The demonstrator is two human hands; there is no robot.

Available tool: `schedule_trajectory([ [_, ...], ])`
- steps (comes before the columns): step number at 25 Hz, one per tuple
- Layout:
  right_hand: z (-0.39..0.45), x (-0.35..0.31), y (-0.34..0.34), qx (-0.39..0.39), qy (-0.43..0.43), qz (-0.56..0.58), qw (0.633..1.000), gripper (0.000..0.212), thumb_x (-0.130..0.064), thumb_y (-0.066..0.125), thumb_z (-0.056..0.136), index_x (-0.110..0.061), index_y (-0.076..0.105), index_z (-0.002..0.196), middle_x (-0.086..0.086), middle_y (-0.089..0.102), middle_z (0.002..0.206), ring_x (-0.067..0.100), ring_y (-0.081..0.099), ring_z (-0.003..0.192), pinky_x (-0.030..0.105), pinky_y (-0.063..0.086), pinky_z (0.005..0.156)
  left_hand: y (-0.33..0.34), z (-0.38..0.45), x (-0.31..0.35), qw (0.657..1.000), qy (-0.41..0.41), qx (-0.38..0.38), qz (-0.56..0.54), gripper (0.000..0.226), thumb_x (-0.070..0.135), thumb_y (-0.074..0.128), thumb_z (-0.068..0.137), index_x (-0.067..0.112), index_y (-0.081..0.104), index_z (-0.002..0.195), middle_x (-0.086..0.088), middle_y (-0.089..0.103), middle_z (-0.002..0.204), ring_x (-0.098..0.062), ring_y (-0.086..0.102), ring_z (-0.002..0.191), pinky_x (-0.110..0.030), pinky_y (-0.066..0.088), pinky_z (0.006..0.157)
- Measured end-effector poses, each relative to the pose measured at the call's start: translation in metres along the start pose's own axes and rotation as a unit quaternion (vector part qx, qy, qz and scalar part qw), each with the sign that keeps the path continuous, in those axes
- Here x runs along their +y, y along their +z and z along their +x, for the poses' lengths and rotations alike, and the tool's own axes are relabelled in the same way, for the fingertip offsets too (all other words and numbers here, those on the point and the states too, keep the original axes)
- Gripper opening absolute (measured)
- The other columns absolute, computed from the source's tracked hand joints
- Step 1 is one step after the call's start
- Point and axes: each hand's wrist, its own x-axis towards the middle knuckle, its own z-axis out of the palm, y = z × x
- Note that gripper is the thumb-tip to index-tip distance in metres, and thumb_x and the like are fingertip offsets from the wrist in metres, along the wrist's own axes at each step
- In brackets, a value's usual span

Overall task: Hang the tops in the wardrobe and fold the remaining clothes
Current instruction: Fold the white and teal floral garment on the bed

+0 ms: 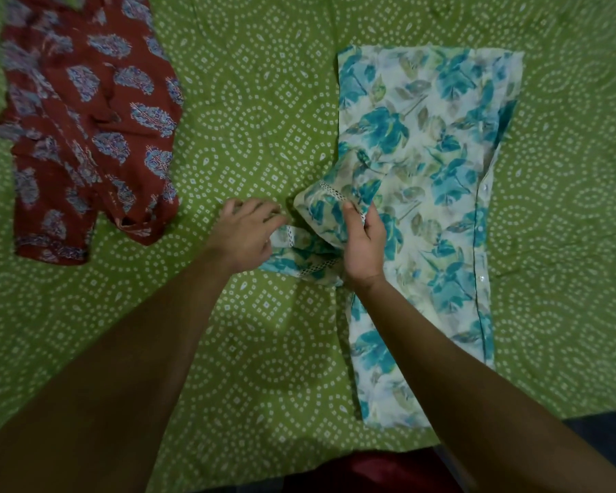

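At the middle of the green dotted bedspread [256, 101], the left hand [248, 236] pinches the lace-trimmed cuff of the floral top [438, 179], while the right hand [365, 245] grips the bunched sleeve beside it. The top lies flat to the right; a crumpled maroon printed garment [89, 129] lies well apart at upper left.

Green bedsheet [264, 101] fills nearly the whole view, printed with rings of small white dots and squares; lightly creased toward the right. Its near edge runs along the bottom. Dark floor [598, 426] shows past the lower right corner. Light dim, even, no hard shadows.
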Motion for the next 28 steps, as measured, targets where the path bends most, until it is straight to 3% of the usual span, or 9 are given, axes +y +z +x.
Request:
schedule_trajectory([
  [4,0.006,0.010,-0.005,0.011,0.011,-0.004,1.000,0.063,-0.037,0.050,0.097,-0.004,0.030,0.147,0.009,0.039,0.149,0.020,0.036,0.137,0.041,0.030,0.115,-0.005,0.005,0.006,0.997,-0.020,-0.028,0.071,0.082,0.083,0.041,0.069,0.024,0.049,0.125,0.002,0.048,0.129,-0.022,0.043,0.116,-0.045,0.029,0.089],
  [8,0.003,0.010,-0.003,0.031,-0.025,-0.012,0.999,0.035,-0.027,0.049,0.099,-0.003,0.051,0.124,-0.005,0.047,0.104,0.021,0.058,0.099,0.037,0.045,0.091,-0.011,0.014,0.039,0.997,-0.045,-0.010,0.069,0.042,0.045,0.050,0.084,0.016,0.054,0.115,-0.001,0.053,0.120,-0.024,0.048,0.110,-0.051,0.028,0.094],
  [9,0.001,0.008,-0.002,0.038,-0.038,-0.012,0.998,0.036,-0.025,0.048,0.099,0.003,0.052,0.122,0.034,0.040,0.122,0.026,0.057,0.087,0.041,0.045,0.081,-0.015,0.016,0.040,0.997,-0.041,0.018,0.068,0.031,0.033,0.052,0.084,0.015,0.058,0.108,-0.001,0.057,0.112,-0.024,0.050,0.105,-0.050,0.028,0.094],
  [11,-0.001,0.006,-0.002,0.037,-0.066,-0.033,0.997,0.039,-0.023,0.046,0.100,0.010,0.049,0.122,0.028,0.056,0.087,0.024,0.053,0.073,0.043,0.042,0.069,-0.019,0.009,0.034,0.992,-0.018,0.102,0.070,0.021,0.017,0.060,0.075,0.015,0.063,0.096,0.000,0.064,0.096,-0.024,0.055,0.094,-0.047,0.029,0.093],
  [13,-0.006,0.003,-0.003,0.023,-0.085,-0.063,0.994,0.031,-0.024,0.044,0.101,0.004,0.052,0.113,0.030,0.053,0.082,0.027,0.049,0.068,0.044,0.041,0.066,-0.021,-0.020,0.027,0.984,0.043,0.166,0.047,0.022,0.017,0.064,0.067,0.016,0.066,0.090,0.001,0.066,0.088,-0.023,0.059,0.087,-0.047,0.031,0.091],
  [17,-0.022,0.004,-0.003,-0.011,-0.115,-0.088,0.989,0.026,-0.023,0.044,0.101,0.002,0.053,0.100,0.026,0.048,0.072,0.027,0.044,0.061,0.046,0.037,0.060,0.002,-0.114,0.035,0.979,0.185,0.078,-0.019,0.028,0.034,0.060,0.068,0.023,0.065,0.092,0.004,0.066,0.092,-0.019,0.061,0.088,-0.046,0.037,0.089],
  [20,-0.029,0.016,0.000,-0.047,-0.124,-0.118,0.984,0.013,-0.025,0.044,0.100,-0.014,0.046,0.094,-0.001,0.037,0.056,0.008,0.034,0.047,0.033,0.030,0.049,0.039,-0.154,0.039,0.980,-0.132,0.069,-0.129,0.053,0.055,0.055,0.070,0.017,0.056,0.107,-0.005,0.058,0.106,-0.025,0.056,0.095,-0.044,0.040,0.083],
  [23,-0.034,0.023,0.004,-0.060,-0.133,-0.145,0.979,0.024,-0.023,0.046,0.100,-0.027,0.040,0.076,-0.013,0.028,0.053,0.003,0.028,0.045,0.028,0.025,0.047,0.046,-0.136,0.054,0.746,-0.462,0.111,-0.466,0.065,0.063,0.072,0.067,0.007,0.062,0.098,-0.008,0.064,0.096,-0.025,0.063,0.089,-0.040,0.053,0.073],
  [28,-0.038,0.028,0.008,-0.066,-0.148,-0.157,0.974,0.035,-0.020,0.046,0.099,-0.025,0.032,0.067,-0.009,0.028,0.056,0.003,0.028,0.047,0.028,0.024,0.049,0.053,-0.098,0.081,0.392,-0.650,0.192,-0.622,0.072,0.027,0.088,0.064,0.002,0.047,0.118,-0.006,0.058,0.109,-0.024,0.060,0.099,-0.042,0.053,0.089],
])
